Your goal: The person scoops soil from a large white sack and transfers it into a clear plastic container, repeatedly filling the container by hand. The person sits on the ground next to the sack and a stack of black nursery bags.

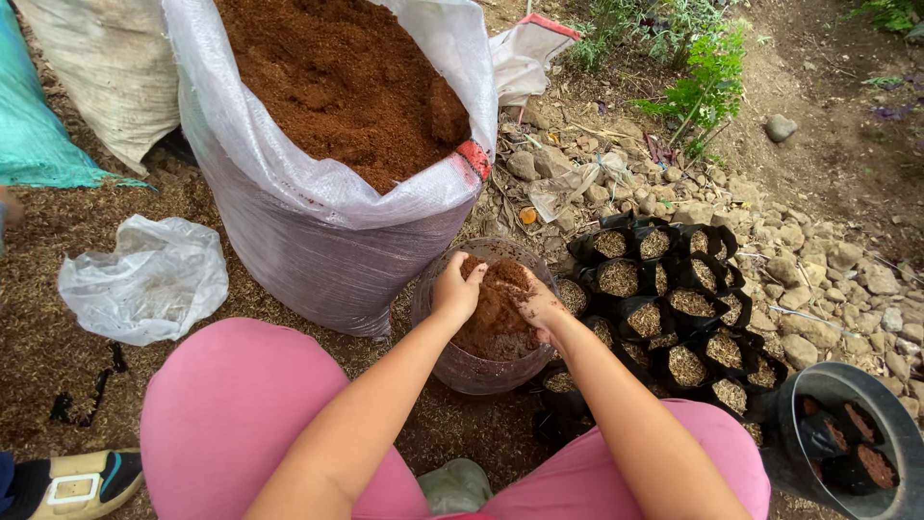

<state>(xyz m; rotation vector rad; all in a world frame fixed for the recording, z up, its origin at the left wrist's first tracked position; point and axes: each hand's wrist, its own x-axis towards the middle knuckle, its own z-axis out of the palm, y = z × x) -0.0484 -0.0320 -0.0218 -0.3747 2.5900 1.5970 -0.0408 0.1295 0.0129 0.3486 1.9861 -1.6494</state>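
Looking down from the head camera: both bare hands are in a clear, round plastic container [452,361] that stands on the ground between the pink-clad knees [231,404]. The left hand [456,289] curls over the near-left rim, fingers bent down into the reddish-brown, crumbly soil mix [500,313] heaped inside. The right hand [537,306] presses in from the right side, fingers buried in the same heap and dusted with it. Neither hand is clamped on anything solid; both are loosely cupped around loose soil, and how much they actually enclose I cannot tell.

Just behind the container stands a large white woven sack [318,231], its mouth rolled open and filled with the same brown material. Left of it, a crumpled clear plastic bag [144,279] lies on the chaff-strewn ground. Right of the hands, touching the container's side, is a cluster of small black nursery bags [674,318], packed close together and filled with pale, coarse material. At the lower right, a black round bucket [818,395] holds a few more small black bags with brown filling. Stones [828,279] and green plants [707,82] lie beyond.
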